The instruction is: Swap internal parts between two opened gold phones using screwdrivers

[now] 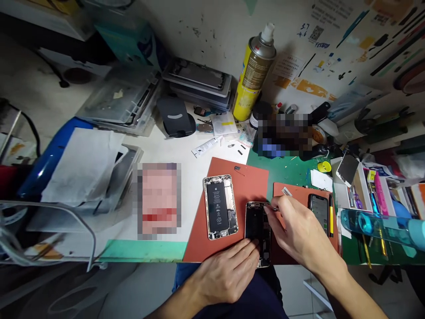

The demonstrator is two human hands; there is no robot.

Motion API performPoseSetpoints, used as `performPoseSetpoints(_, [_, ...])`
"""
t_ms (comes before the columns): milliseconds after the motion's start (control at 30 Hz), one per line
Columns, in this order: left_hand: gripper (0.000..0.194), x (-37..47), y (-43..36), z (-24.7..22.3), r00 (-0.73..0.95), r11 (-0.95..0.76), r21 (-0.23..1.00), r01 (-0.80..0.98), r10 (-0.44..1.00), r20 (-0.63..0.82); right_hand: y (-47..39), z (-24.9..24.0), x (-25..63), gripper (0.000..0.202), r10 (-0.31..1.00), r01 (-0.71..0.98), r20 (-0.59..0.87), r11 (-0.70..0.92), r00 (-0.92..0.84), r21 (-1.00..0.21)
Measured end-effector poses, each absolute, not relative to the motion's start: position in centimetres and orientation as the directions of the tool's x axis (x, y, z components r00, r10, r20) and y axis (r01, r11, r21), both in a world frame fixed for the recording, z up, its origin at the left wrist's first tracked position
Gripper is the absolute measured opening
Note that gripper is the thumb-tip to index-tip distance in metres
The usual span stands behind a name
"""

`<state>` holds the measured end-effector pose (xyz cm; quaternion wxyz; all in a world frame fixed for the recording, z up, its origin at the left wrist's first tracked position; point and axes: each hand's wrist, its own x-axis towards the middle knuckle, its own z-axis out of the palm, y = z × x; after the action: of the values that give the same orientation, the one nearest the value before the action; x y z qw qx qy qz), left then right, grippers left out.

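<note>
An opened phone with a dark interior [255, 225] lies at the front edge of a reddish-brown mat [195, 223]. My left hand [229, 272] rests on its lower left part, fingers stretched out and lying flat. At the phone's upper right corner is my right hand [295, 223], thumb and forefinger pinched together; whatever they hold is too small to make out. A second opened phone [221, 207], with a black battery and a gold frame, lies to the left on the same mat. Near the mat's top sits a small dark part [237, 168].
On a second mat at the right are a lit phone [318, 210] and a yellow pen [331, 215]. A blue transparent bottle [381, 226] lies beyond them. Behind stand a yellow spray can [254, 73], a black stand [175, 117] and stacked plastic boxes [199, 84].
</note>
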<state>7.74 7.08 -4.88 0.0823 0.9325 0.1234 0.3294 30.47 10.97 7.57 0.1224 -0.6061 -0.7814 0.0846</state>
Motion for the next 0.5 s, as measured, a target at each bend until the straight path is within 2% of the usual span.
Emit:
performPoseSetpoints(233, [0.029, 7.72, 7.12, -4.71, 0.756, -0.955, 0.239, 0.178, 0.288, 0.588, 11.17, 7.91, 30.69, 0.004, 0.964, 0.916, 0.070, 0.264, -0.255, -0.304])
performPoseSetpoints(333, [0.029, 7.77, 7.25, -4.47, 0.747, -0.954, 0.243, 0.176, 0.290, 0.598, 11.08, 7.94, 30.63, 0.010, 0.969, 0.928, 0.110, 0.243, -0.220, -0.281])
performPoseSetpoints(500, [0.027, 7.72, 7.50, -4.08, 0.753, -0.946, 0.277, 0.170, 0.306, 0.582, 10.94, 7.90, 30.53, 0.008, 0.971, 0.929, 0.122, 0.232, -0.204, -0.288])
